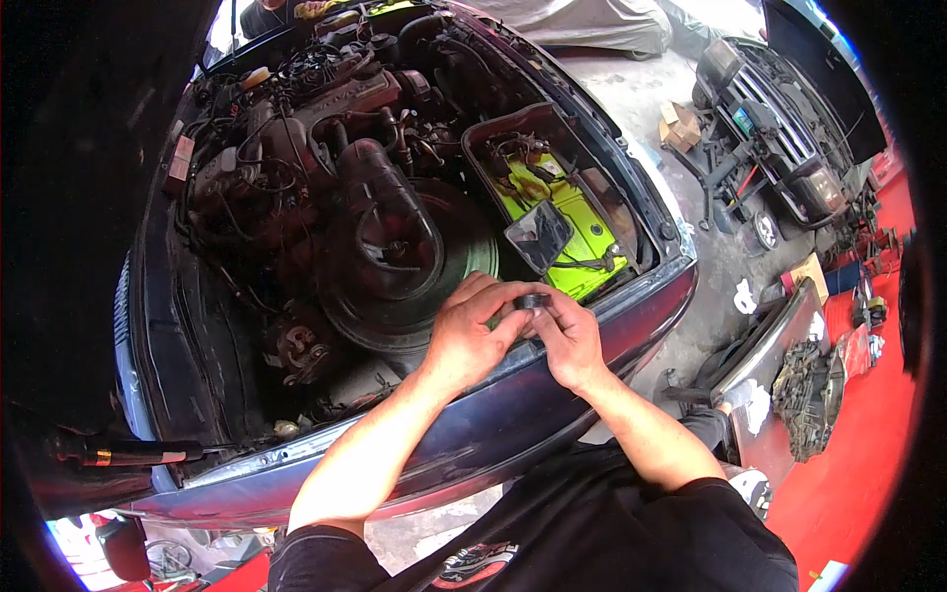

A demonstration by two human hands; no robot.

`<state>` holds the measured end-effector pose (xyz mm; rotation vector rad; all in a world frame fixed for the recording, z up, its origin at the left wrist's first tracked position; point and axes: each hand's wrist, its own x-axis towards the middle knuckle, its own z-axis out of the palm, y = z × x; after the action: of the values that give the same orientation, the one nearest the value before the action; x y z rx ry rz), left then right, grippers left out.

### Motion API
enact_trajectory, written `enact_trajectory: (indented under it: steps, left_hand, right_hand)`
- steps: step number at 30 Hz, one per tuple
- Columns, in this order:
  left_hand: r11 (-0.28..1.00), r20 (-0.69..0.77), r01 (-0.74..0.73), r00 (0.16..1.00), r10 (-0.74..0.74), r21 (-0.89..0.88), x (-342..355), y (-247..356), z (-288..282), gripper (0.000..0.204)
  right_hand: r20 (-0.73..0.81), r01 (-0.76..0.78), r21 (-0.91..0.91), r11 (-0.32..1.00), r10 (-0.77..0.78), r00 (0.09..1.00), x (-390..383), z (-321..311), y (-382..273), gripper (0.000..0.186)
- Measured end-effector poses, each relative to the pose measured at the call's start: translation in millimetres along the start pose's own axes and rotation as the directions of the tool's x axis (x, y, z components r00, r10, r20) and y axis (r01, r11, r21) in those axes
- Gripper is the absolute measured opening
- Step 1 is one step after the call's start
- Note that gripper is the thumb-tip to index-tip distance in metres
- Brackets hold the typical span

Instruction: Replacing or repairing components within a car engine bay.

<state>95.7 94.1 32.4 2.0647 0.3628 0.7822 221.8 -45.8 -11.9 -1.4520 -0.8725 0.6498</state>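
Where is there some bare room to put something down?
Bare grey floor lies between the dark blue car and the grey vehicle cover; bare red floor borders the greasy metal casting. It is crowded around the engine and round black housing; your left hand and right hand hold a black ring.

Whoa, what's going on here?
Someone in a black shirt is at the front of a dark car with its engine showing. The left hand and right hand hold a small dark round part between their fingers, above the car's front edge. Just beyond, inside the engine space, is a bright yellow-green panel. Off to the right is another vehicle.
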Motion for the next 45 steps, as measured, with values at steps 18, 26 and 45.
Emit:
enact_trajectory:
  steps: [18, 26, 45]
  left_hand:
    - [0.974, 0.186, 0.158, 0.974, -0.127, -0.164, -2, 4, 0, 0.031]
    - [0.904, 0.232, 0.378, 0.914, -0.331, -0.198, -4, 3, 1, 0.022]
    - [0.999, -0.004, -0.017, 1.0, 0.017, -0.034, -2, 3, 4, 0.035]
  right_hand:
    - [-0.169, 0.009, -0.03, 1.0, -0.014, 0.986, 1, 6, -8, 0.043]
    - [-0.149, 0.039, -0.092, 0.995, -0.053, 0.987, 1, 9, -4, 0.028]
    - [-0.175, 0.236, -0.224, 0.946, -0.277, 0.945, -11, 13, 17, 0.047]
